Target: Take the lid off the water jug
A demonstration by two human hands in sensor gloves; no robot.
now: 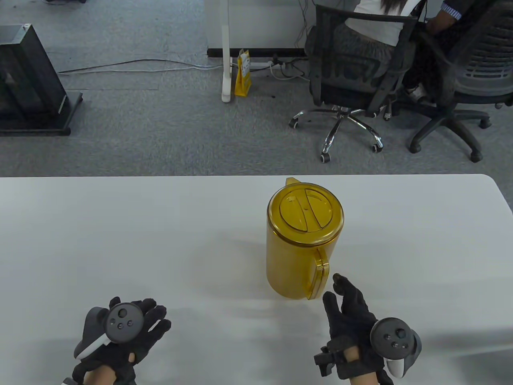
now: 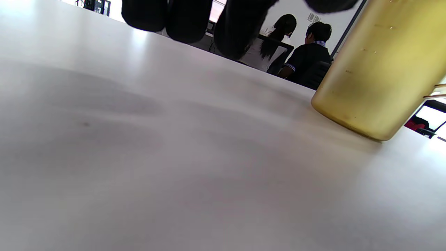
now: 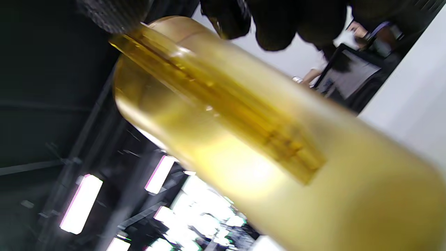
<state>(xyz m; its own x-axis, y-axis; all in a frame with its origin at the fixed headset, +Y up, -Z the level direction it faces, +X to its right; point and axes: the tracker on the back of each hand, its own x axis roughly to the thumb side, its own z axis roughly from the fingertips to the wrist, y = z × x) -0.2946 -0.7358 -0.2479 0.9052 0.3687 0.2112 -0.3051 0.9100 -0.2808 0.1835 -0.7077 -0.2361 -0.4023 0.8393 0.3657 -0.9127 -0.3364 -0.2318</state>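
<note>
A translucent amber water jug (image 1: 294, 256) stands upright near the middle of the white table (image 1: 120, 232), its round amber lid (image 1: 305, 206) seated on top and its handle (image 1: 318, 272) turned toward me. My right hand (image 1: 348, 304) hovers just beside the handle with straight fingers and holds nothing. The right wrist view is filled by the jug (image 3: 264, 157) and its handle (image 3: 223, 101), close under the gloved fingers (image 3: 275, 24). My left hand (image 1: 134, 325) lies flat on the table at the near left, well apart from the jug (image 2: 379, 69).
The table's far edge runs just behind the jug. Beyond it are grey carpet, office chairs (image 1: 352, 80) with seated people, a white desk leg (image 1: 226, 52) and a black cabinet (image 1: 28, 80) at the left.
</note>
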